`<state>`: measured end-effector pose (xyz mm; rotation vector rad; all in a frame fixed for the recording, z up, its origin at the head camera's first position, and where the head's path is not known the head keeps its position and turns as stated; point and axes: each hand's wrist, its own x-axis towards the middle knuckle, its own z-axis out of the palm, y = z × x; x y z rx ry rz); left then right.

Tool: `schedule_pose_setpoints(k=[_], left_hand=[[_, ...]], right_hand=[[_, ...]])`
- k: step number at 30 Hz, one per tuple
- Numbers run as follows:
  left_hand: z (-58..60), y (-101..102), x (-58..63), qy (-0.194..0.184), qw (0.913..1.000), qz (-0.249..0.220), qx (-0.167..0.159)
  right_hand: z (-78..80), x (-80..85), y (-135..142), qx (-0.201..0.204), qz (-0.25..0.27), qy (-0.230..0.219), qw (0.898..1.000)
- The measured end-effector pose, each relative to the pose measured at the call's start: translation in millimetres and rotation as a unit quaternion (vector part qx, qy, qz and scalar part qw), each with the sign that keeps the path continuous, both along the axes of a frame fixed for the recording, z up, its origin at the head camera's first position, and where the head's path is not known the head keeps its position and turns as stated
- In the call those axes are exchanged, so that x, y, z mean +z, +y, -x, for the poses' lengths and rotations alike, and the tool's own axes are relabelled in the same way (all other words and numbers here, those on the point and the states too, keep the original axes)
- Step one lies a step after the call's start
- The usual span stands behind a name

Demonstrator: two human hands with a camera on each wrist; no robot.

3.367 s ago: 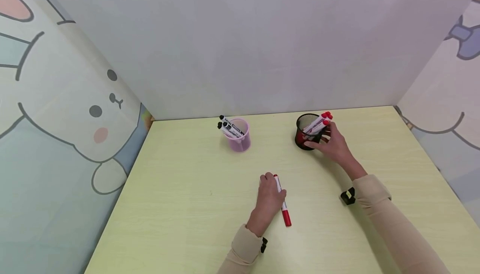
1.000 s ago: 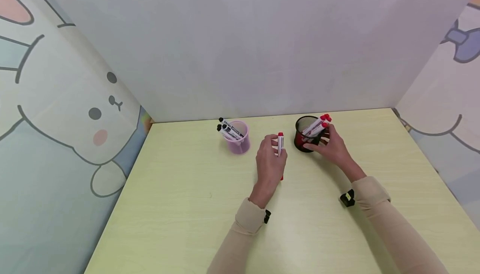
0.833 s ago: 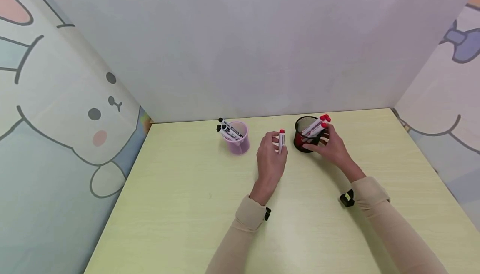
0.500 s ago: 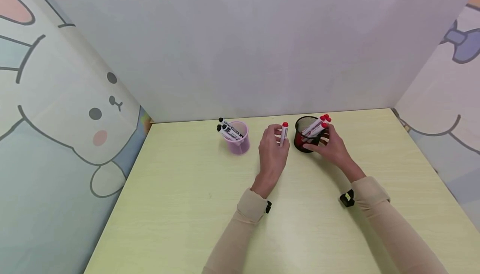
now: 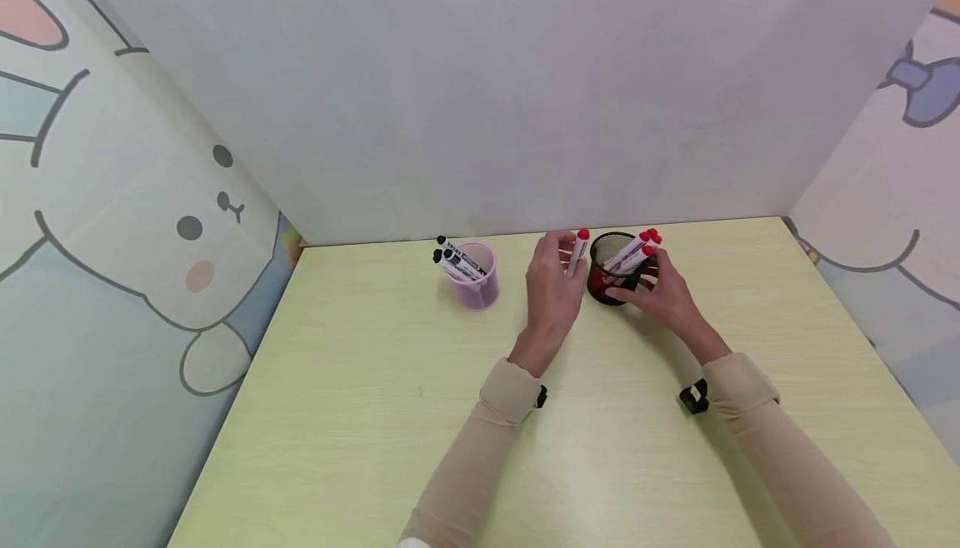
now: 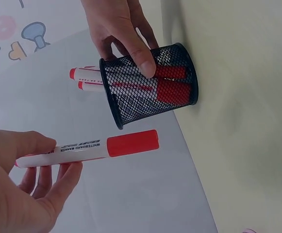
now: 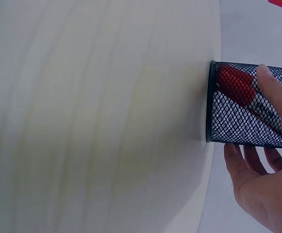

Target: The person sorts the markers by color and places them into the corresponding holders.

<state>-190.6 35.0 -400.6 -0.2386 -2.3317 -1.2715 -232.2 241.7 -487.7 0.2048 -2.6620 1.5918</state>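
Observation:
Between thumb and fingers, my left hand [image 5: 553, 290] pinches a red whiteboard marker [image 6: 90, 150], its red cap toward the table. In the head view that marker stands nearly upright, just left of a black mesh pen cup [image 5: 603, 281]. Several red-and-white markers [image 5: 633, 255] lean inside this cup toward the right. My right hand [image 5: 667, 294] grips the cup from its right side, thumb on the front of the mesh [image 7: 238, 111] and fingers behind. The cup stands upright on the table.
A pink cup [image 5: 480, 290] with several black-ended whiteboard markers [image 5: 459, 261] stands left of my left hand. The pale wood table [image 5: 360, 415] ends at a plain wall [image 5: 480, 115] close behind both cups. Cartoon-printed panels [image 5: 142, 223] flank the sides.
My left hand picked the red marker up from the table, turned it upright and carried it forward and right to beside the mesh cup. My right hand stayed on the cup.

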Motion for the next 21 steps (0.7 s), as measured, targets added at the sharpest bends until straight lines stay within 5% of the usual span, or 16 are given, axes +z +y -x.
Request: schedule_pose_setpoints(k=[21], left_hand=[[13.4,9.1,23.5,0.080,0.9926,-0.055,-0.073]], right_hand=[[0.6,-2.1,0.6,0.004,0.005,-0.002,1.000]])
